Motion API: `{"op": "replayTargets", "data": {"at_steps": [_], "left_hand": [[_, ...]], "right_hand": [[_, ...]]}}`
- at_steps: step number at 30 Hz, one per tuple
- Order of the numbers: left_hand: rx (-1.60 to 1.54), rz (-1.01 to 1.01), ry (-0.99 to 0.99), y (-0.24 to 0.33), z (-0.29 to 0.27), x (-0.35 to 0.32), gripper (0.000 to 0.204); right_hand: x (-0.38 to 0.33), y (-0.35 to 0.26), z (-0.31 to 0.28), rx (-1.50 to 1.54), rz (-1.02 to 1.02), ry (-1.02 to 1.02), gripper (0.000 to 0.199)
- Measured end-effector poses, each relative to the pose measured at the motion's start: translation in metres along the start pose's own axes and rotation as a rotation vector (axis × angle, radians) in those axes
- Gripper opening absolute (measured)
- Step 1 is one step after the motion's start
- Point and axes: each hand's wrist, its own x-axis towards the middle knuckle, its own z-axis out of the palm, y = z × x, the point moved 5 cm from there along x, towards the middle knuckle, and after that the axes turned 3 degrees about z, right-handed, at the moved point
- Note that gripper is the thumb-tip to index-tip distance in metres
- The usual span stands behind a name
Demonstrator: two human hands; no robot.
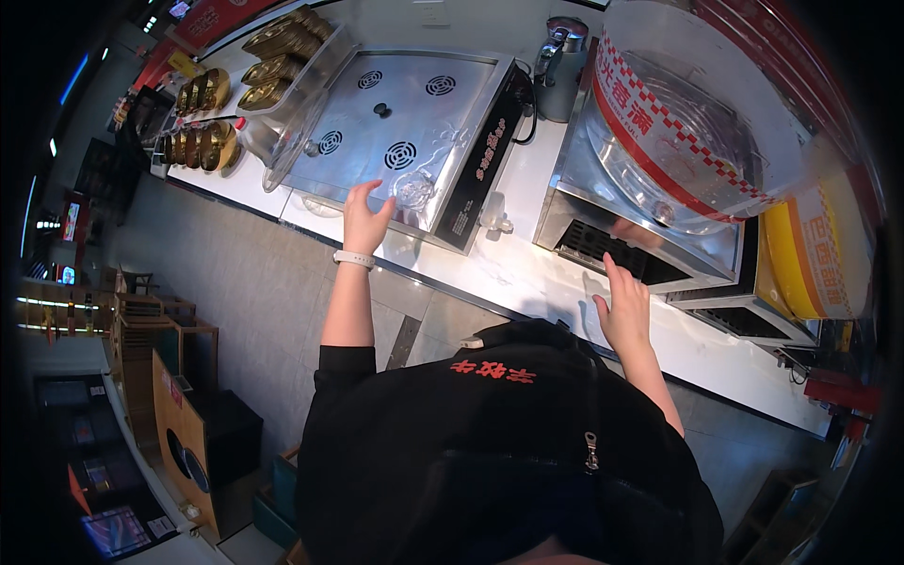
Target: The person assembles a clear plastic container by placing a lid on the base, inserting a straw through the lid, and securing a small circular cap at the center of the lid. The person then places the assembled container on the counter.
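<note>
One black shirt point(508, 433); left hand point(367, 213), grip apart, near one steel machine point(372, 130), four vents point(400, 155); right hand point(625, 306), grip apart.

A restaurant or drinks shop, at its serving worktop point(529, 271)
Shown by the bulky clear drink dispenser point(664, 155), yellow dispenser point(817, 247), golden dishes point(282, 47) and wooden furniture point(165, 325) beyond.

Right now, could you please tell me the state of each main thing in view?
Left hand: open, empty
Right hand: open, empty
Vented steel cover: in place, wet-looking near the front
Gray jug: upright
Gold containers: stacked
Red-capped bottle: capped
Clear drum: upright, contents unclear
</note>
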Motion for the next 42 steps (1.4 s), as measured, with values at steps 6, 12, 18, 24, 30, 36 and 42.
{"op": "replayTargets", "data": {"at_steps": [6,12,18,24,30,36,42], "left_hand": [[0.04,0.132,-0.192,0.028,0.038,0.027,0.078],[0.202,0.078,-0.431,0.015,0.042,0.058,0.07],[0.239,0.129,-0.429,0.021,0.031,0.085,0.043],[0.261,0.356,-0.534,0.046,0.05,0.085,0.036],[0.331,0.407,-0.503,0.038,0.067,0.077,0.029],[-0.238,0.012,-0.288,0.03,0.044,0.081,0.023],[-1.651,-0.319,-0.57,0.131,0.033,0.042,0.014]], "right_hand": [[-0.028,0.02,0.007,0.01,0.147,-0.148,0.021],[-0.044,0.03,0.003,0.05,0.222,-0.081,0.024],[-0.059,0.034,0.005,0.102,0.237,-0.145,0.017],[-0.063,0.037,0.003,0.229,0.372,-0.144,0.042],[-0.067,0.038,0.011,0.228,0.356,-0.333,0.05],[-0.071,0.044,0.013,0.254,0.289,-0.28,0.02],[-0.038,0.027,-0.006,0.453,0.258,-0.257,0.007]]}}
